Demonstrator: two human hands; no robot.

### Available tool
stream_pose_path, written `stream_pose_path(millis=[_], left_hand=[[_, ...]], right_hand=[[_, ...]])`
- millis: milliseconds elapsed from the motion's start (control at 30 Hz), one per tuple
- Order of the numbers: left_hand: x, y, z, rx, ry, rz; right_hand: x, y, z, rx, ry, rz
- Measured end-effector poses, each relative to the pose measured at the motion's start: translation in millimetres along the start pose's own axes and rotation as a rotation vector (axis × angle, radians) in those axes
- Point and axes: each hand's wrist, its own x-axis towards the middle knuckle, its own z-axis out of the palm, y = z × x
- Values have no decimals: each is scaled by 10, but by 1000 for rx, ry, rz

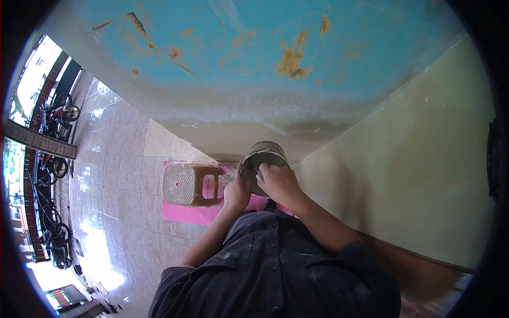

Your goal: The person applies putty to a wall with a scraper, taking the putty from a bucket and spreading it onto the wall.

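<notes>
My left hand grips the left rim of a round grey, plaster-smeared bucket held in front of my chest. My right hand is closed on a small tool handle and reaches into the bucket's opening; the tool's blade is hidden inside. Behind the bucket rises a worn blue wall with brown patches and a pale lower band.
A brown plastic stool stands on a pink sheet on the tiled floor, just left of my left hand. A cream wall runs along the right. Parked bicycles and motorbikes line the far left.
</notes>
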Motion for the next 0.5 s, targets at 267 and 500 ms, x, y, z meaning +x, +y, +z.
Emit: stream_pose_path(millis=[267,500], left_hand=[[42,-69,99,51,81,38],[52,-11,44,179,43,22]], right_hand=[[82,75,25,-52,98,26],[93,152,229,-36,22,-171]])
